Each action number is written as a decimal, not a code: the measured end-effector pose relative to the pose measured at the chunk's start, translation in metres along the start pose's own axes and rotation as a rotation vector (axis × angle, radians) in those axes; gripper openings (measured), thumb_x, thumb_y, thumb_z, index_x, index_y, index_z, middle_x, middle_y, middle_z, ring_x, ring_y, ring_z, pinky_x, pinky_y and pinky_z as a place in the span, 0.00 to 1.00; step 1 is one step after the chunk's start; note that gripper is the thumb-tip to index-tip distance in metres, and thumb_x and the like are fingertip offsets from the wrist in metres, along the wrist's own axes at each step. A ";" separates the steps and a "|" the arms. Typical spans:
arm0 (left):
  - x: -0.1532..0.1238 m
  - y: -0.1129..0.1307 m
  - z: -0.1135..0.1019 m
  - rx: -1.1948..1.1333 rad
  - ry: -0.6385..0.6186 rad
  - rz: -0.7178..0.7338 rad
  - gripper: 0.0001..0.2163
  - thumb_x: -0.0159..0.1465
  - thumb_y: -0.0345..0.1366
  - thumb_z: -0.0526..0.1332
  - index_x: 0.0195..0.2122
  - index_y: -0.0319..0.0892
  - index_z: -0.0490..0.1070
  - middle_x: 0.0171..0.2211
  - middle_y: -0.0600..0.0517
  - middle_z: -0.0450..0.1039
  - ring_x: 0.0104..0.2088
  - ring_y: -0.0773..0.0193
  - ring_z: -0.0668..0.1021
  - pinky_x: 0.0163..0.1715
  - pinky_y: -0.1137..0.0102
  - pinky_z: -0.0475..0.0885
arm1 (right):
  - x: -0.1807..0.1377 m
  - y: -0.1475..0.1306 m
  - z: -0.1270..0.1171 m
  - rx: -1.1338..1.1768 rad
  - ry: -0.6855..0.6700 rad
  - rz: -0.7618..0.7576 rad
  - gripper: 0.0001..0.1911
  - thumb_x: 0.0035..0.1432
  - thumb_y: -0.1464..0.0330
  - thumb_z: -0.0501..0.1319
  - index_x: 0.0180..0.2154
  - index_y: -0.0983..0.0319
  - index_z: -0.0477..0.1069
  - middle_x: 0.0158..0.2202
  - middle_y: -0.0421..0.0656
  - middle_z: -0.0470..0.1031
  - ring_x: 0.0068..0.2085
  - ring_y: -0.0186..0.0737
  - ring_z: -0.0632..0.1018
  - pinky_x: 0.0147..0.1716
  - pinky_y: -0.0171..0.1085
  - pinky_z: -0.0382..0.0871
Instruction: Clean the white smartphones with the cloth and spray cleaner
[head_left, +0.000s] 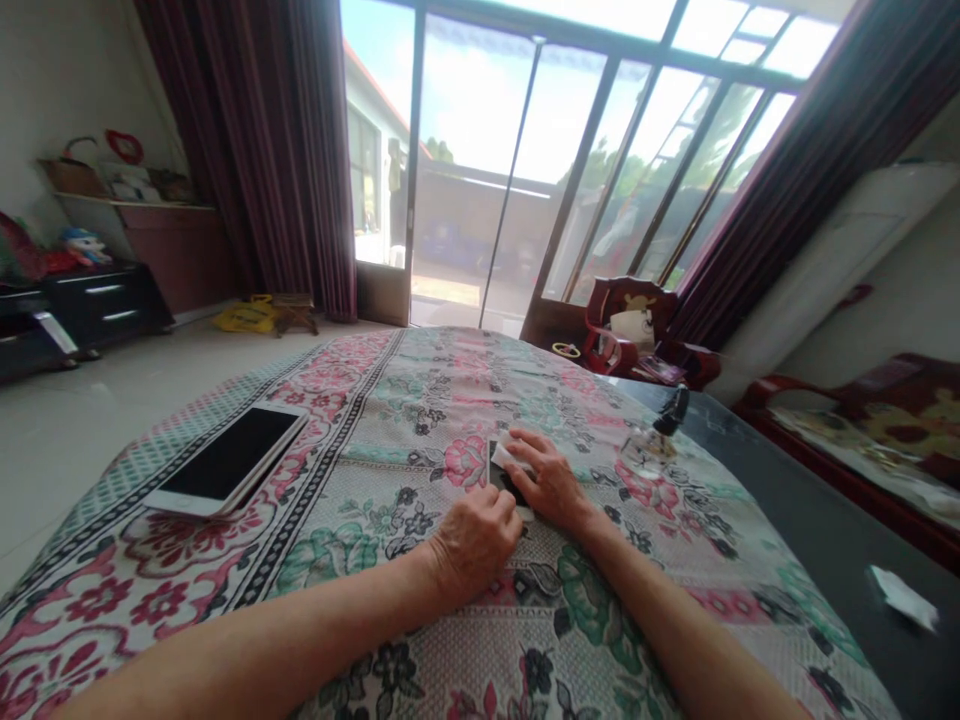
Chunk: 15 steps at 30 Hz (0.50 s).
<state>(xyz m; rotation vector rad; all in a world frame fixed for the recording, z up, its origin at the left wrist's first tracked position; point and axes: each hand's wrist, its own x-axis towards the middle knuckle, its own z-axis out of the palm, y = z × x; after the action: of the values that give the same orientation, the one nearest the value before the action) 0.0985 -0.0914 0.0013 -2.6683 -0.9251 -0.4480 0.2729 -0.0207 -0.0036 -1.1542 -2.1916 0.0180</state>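
A small smartphone (508,484) with a dark screen and white edges lies on the flowered tablecloth (420,400) in front of me. My left hand (474,538) is closed at its near left edge, fingers curled and holding it. Over the screen, my right hand (551,487) presses a folded white wipe (502,456) under its fingers. The hands partly cover the phone. Off to the left, a white tablet (232,458) with a black screen rests on another flat device, apart from both hands.
A clear glass bottle (646,456) with a black spray top stands on the right of the table. A crumpled white tissue (904,598) lies on the dark surface (817,540) at the right. Beyond are a red wooden chair (637,325) and glass doors (480,190).
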 end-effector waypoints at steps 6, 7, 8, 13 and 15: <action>-0.003 0.002 -0.004 0.049 -0.037 0.023 0.04 0.63 0.26 0.56 0.36 0.36 0.70 0.34 0.47 0.71 0.32 0.59 0.74 0.29 0.66 0.72 | 0.007 -0.005 -0.002 -0.052 -0.016 -0.060 0.13 0.64 0.69 0.53 0.40 0.59 0.76 0.50 0.47 0.74 0.52 0.44 0.73 0.57 0.50 0.63; -0.002 0.002 -0.004 0.053 -0.037 0.025 0.04 0.63 0.26 0.56 0.36 0.36 0.70 0.34 0.47 0.71 0.32 0.59 0.74 0.28 0.66 0.71 | 0.009 -0.006 -0.001 -0.059 -0.021 -0.061 0.13 0.64 0.69 0.53 0.40 0.59 0.76 0.49 0.47 0.75 0.51 0.44 0.73 0.57 0.49 0.64; -0.002 0.003 -0.004 0.059 -0.035 0.026 0.05 0.63 0.26 0.55 0.36 0.36 0.69 0.34 0.47 0.71 0.32 0.59 0.74 0.28 0.66 0.71 | 0.011 -0.007 -0.001 -0.064 -0.025 -0.057 0.13 0.64 0.70 0.53 0.40 0.60 0.76 0.49 0.47 0.75 0.51 0.44 0.73 0.56 0.48 0.65; -0.003 0.006 -0.004 0.084 -0.056 0.012 0.05 0.63 0.26 0.53 0.37 0.36 0.68 0.33 0.47 0.70 0.31 0.60 0.74 0.27 0.67 0.69 | 0.015 -0.008 -0.001 -0.057 -0.052 -0.045 0.15 0.64 0.70 0.52 0.46 0.58 0.74 0.49 0.46 0.75 0.51 0.43 0.73 0.53 0.44 0.67; -0.004 0.008 -0.004 0.088 -0.060 0.012 0.05 0.63 0.26 0.53 0.37 0.36 0.68 0.32 0.47 0.69 0.31 0.60 0.74 0.26 0.67 0.69 | 0.016 -0.010 -0.003 -0.062 -0.082 -0.054 0.14 0.64 0.68 0.54 0.46 0.57 0.75 0.49 0.45 0.75 0.51 0.43 0.73 0.53 0.45 0.66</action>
<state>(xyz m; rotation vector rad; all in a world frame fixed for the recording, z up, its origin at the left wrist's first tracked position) 0.0999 -0.1008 0.0020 -2.6188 -0.9228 -0.3181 0.2610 -0.0154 0.0101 -1.1459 -2.3094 -0.0262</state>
